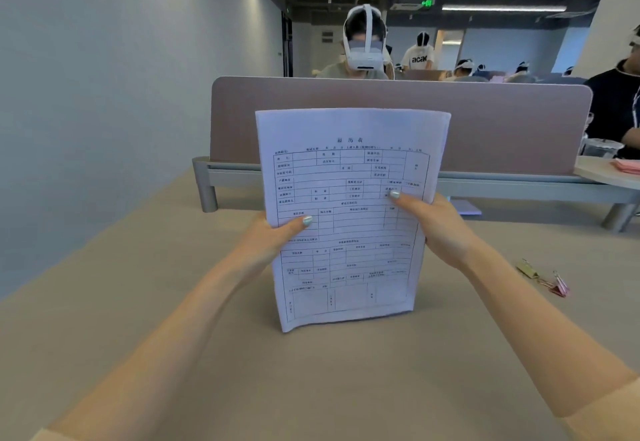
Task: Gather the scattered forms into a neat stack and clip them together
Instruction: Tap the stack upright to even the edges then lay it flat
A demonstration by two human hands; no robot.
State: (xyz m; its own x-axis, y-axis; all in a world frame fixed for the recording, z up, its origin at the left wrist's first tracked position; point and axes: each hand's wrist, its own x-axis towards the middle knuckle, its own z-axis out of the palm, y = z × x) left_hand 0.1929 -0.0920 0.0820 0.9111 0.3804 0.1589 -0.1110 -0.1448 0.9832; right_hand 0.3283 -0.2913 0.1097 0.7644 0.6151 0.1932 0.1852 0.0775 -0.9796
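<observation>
Standing on its short bottom edge on the beige desk (242, 371), the stack of forms (346, 218) is upright, long axis vertical, printed face toward the wearer. The left hand (273, 236) and right hand (436, 229) each pinch a side edge, thumb in front, fingers hidden behind. To the right lie the gold binder clip (527, 269) and pink binder clip (560, 286), nearer the right hand, with bare desk between. Beyond stands the divider panel (502, 121).
</observation>
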